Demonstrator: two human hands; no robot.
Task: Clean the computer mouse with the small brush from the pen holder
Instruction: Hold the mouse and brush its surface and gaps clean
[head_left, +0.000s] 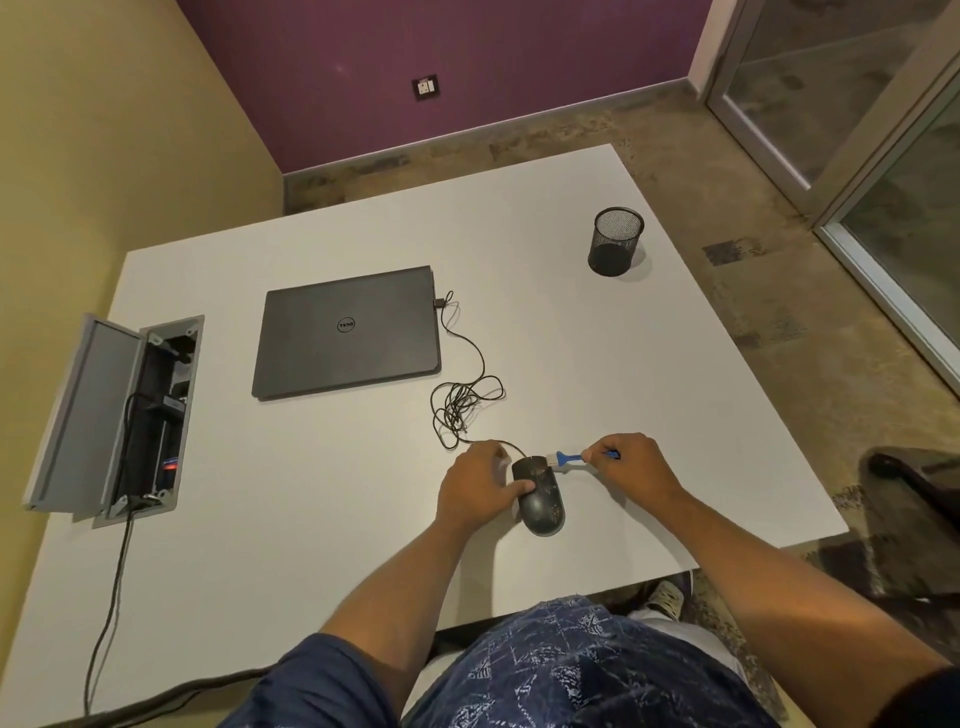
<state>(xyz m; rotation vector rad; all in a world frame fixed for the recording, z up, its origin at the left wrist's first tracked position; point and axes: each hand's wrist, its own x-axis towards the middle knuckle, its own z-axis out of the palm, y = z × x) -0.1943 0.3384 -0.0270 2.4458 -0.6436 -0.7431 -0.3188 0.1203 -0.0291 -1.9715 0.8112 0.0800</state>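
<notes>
Mouse: the black computer mouse (540, 496) lies on the white worktop (337, 467) near its front edge, its cord end pointing away from the person.
Brush: the small brush (563, 459) with a blue handle lies nearly level, its pale bristles touching the far right part of the mouse.
Right hand: the right hand (631, 465) pinches the brush handle between curled fingers and thumb, just right of the mouse.
Left hand: the left hand (480, 483) grips the mouse from its left side, thumb resting on the top shell, fingers curled round the far end.
Cord: the black cable (465, 400) runs from the mouse into a loose tangle, then up to a plug at the laptop's right edge.
Laptop: a closed dark grey laptop (345, 332) sits flat, well beyond the hands and to the left.
Pen holder: a black mesh pen holder (615, 241) stands upright at the far right of the worktop, well apart from the mouse.
Cable box: an open grey cable hatch (111, 415) is set in the worktop's left side, lid raised, wires inside.
</notes>
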